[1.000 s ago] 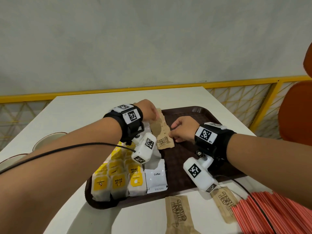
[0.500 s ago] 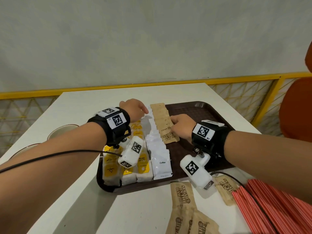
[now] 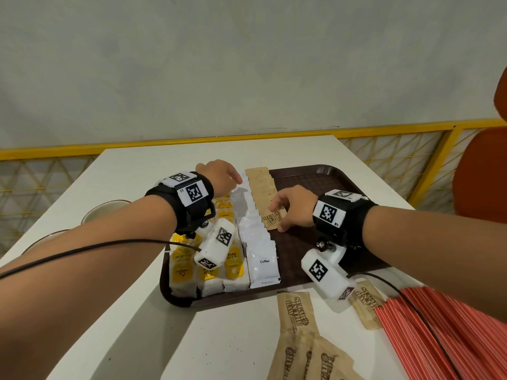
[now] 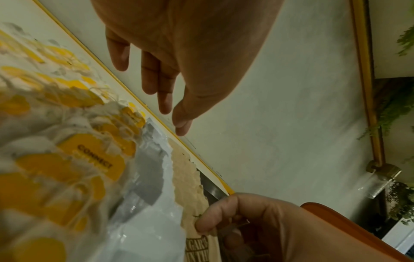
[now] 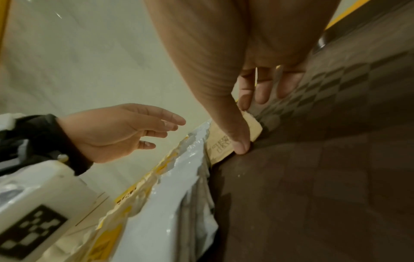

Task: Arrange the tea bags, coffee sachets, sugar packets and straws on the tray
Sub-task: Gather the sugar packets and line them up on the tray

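The right hand lightly pinches the front sugar packet between curled fingers and thumb, mid-frame on the tray. The left hand hovers slack and empty up-left of it. A hard nudge would likely ripple the overlapped row behind this flat, brown, printed paper packet.

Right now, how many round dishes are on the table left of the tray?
2. One dish sits just beyond the left forearm; the second dish lies nearer the person, partly behind that forearm. The arm may hide more.
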Available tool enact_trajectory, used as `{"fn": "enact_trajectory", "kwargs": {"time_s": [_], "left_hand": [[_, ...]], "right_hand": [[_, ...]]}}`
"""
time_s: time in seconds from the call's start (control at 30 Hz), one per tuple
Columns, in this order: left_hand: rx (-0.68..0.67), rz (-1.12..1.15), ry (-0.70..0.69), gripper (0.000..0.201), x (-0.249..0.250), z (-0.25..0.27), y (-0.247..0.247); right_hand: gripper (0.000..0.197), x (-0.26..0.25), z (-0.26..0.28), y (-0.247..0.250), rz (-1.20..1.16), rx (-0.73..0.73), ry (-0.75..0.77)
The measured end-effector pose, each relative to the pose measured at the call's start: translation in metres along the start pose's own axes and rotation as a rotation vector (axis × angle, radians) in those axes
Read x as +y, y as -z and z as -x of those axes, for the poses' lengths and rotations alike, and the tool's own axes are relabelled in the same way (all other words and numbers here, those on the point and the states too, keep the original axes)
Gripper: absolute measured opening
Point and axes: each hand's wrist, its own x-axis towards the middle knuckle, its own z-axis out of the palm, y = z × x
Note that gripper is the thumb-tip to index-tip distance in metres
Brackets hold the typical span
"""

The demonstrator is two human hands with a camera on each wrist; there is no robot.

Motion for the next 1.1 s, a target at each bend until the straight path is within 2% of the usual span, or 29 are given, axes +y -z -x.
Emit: {"fn": "enact_trajectory", "kwargs": {"time_s": [0.63, 0.77, 0.83, 0.9, 1.0, 1.1], "left_hand": [[-0.022, -0.012, -0.003, 0.023, -0.006, -0.001, -0.001], [-0.025, 0.068, -0.027, 0.023, -0.006, 0.009, 0.007], [-0.042, 0.147, -0.096, 0.021, -0.003, 0.022, 0.015], [-0.124, 0.158, -0.223, 0.017, 0.007, 0.044, 0.023], [-0.374, 0.054, -0.407, 0.013, 0.028, 0.089, 0.026], [-0.584, -0.036, -0.55, 0.02, 0.051, 0.132, 0.014]], "right_hand": [[0.039, 0.005, -0.009, -0.002, -0.047, 0.014, 0.026], [0.04, 0.003, 0.01, 0.011, -0.113, 0.015, 0.035], [0.035, 0.003, 0.028, 0.023, -0.13, -0.035, 0.032], [0.027, 0.008, 0.05, 0.036, -0.098, -0.178, 0.016], [0.021, 0.022, 0.086, 0.046, 0.127, -0.368, 0.005], [0.02, 0.036, 0.116, 0.043, 0.404, -0.349, 0.023]]}}
